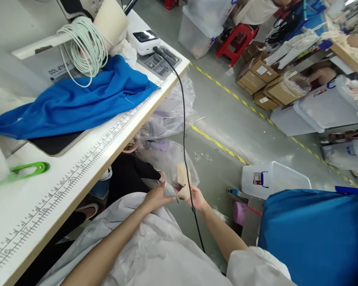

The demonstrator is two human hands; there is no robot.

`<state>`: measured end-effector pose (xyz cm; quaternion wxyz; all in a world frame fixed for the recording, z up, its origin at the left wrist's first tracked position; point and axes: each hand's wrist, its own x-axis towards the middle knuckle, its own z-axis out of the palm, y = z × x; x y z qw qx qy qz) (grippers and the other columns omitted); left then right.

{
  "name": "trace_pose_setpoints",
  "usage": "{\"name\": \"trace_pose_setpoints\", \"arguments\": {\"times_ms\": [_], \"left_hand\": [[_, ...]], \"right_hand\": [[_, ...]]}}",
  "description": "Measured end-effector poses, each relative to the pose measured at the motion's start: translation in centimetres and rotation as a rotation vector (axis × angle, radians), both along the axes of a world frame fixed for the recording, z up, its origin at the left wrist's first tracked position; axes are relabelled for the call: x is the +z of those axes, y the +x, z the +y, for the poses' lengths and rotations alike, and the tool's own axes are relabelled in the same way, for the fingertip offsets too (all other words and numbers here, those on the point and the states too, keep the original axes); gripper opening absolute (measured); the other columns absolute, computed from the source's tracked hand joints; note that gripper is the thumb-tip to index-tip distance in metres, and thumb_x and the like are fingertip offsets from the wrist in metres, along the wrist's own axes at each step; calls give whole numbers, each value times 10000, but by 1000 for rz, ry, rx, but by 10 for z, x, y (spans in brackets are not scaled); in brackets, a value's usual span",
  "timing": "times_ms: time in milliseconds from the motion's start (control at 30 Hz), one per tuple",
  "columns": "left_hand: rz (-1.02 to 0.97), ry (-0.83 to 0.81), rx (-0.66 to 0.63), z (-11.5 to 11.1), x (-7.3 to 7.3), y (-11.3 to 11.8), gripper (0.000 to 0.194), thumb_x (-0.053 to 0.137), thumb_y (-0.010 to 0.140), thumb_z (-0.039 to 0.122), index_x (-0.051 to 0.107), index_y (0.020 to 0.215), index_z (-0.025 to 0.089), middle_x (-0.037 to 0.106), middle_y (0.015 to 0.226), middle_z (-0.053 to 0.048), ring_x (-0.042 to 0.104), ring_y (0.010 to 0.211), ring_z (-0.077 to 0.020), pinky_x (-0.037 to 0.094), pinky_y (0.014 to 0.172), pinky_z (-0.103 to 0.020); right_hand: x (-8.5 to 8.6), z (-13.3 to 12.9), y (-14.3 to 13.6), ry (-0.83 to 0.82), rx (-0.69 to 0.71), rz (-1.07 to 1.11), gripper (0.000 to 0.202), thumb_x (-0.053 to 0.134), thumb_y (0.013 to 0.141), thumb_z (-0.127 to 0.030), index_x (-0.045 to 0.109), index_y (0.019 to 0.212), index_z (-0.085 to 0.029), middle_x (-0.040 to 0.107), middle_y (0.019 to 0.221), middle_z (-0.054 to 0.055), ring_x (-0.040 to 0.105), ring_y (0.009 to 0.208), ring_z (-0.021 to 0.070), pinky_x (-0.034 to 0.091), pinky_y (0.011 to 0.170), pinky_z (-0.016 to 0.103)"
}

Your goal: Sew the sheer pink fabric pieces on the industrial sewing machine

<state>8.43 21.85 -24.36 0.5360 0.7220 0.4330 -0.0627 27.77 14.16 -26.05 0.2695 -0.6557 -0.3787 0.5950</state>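
Observation:
Below the table edge, over my lap, my right hand [197, 197] grips a crumpled tan piece [183, 176] that looks like paper or thin card. My left hand [157, 196] is just to the left of it, thumb stretched out and apart from the fingers. A greyish-white piece [169, 191] shows beyond the left thumb; whether the hand touches it I cannot tell. A black cable [184, 119] hangs down in front of the tan piece and passes the right fingers. Clear plastic bags [167, 153] lie behind both hands.
On the ruler-marked table [62, 190] lie blue fabric [77, 101], green thread snips [30, 169] and a white device [143, 41]. A coil of pale cord [86, 49] hangs by the sewing machine. At right are a blue-covered surface [313, 234] and a translucent bin [277, 180].

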Motion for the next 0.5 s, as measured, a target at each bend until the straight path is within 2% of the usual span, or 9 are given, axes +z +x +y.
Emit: {"name": "trace_pose_setpoints", "arguments": {"times_ms": [67, 167, 233, 400, 500], "left_hand": [[-50, -49, 58, -4, 0, 10, 482, 675, 826, 490, 616, 1153, 142, 684, 1140, -123, 659, 1025, -242, 528, 866, -377], [-167, -82, 100, -9, 8, 19, 359, 676, 819, 455, 671, 1028, 163, 730, 987, -67, 684, 895, -209, 527, 756, -279], [-217, -69, 127, -11, 14, 19, 290, 688, 805, 416, 689, 941, 160, 734, 913, -55, 681, 847, -212, 514, 723, -271], [-305, 14, 146, -7, 27, 5, 204, 726, 756, 370, 689, 827, 183, 711, 838, -39, 654, 801, -211, 485, 748, -285], [-350, 46, 109, -6, 32, -3, 120, 701, 778, 306, 673, 764, 189, 701, 849, -29, 638, 811, -196, 469, 765, -276]], "right_hand": [[-3, 3, -6, -53, -99, 262, 454, 450, 951, -534, 628, 1100, -144, 705, 1016, 94, 684, 854, 194, 555, 729, 350], [1, 7, -12, -152, -209, 529, 441, 417, 910, -497, 646, 1051, -147, 723, 974, 122, 694, 853, 232, 539, 615, 316], [5, 12, -15, -219, -260, 645, 441, 394, 897, -485, 643, 1043, -152, 728, 952, 123, 694, 843, 240, 540, 599, 321], [17, 24, -18, -386, -304, 779, 431, 355, 928, -466, 635, 1066, -170, 728, 940, 92, 687, 804, 220, 565, 698, 368], [19, 29, -10, -483, -303, 760, 415, 333, 965, -424, 639, 1059, -159, 721, 915, 89, 682, 766, 197, 558, 633, 314]]}}
